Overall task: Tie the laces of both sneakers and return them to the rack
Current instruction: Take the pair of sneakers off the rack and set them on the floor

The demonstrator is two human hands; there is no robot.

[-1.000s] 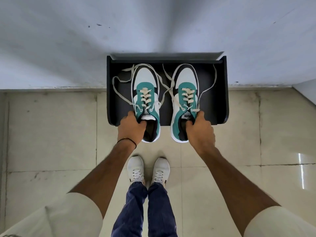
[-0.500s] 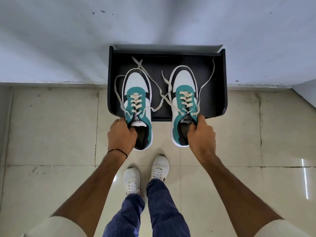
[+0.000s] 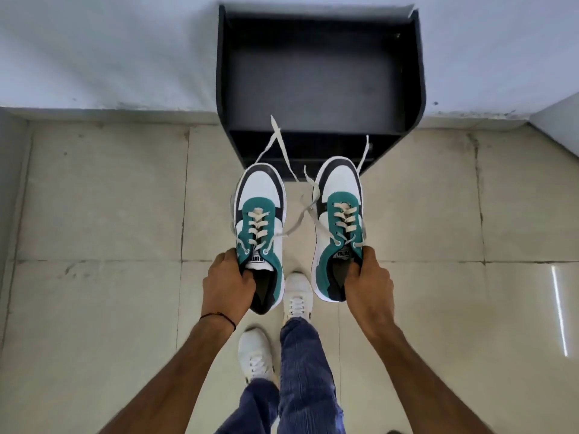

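Two teal, white and black sneakers hang in the air in front of the black shoe rack (image 3: 319, 73). My left hand (image 3: 227, 285) grips the left sneaker (image 3: 260, 220) by its collar. My right hand (image 3: 368, 281) grips the right sneaker (image 3: 340, 214) the same way. Both pairs of cream laces (image 3: 293, 170) are untied and trail loose toward the rack and between the shoes. The rack's top shelf holds nothing.
The rack stands against a pale wall (image 3: 109, 48) on a beige tiled floor (image 3: 94, 198). My own feet in white shoes (image 3: 296, 296) and blue trousers stand just below the held sneakers. A wall corner (image 3: 560, 114) juts in at the right.
Both hands have pulled the sneakers off the rack's shelf and back toward me, lifting them clear. The laces have dragged off the shelf. I have stepped back.
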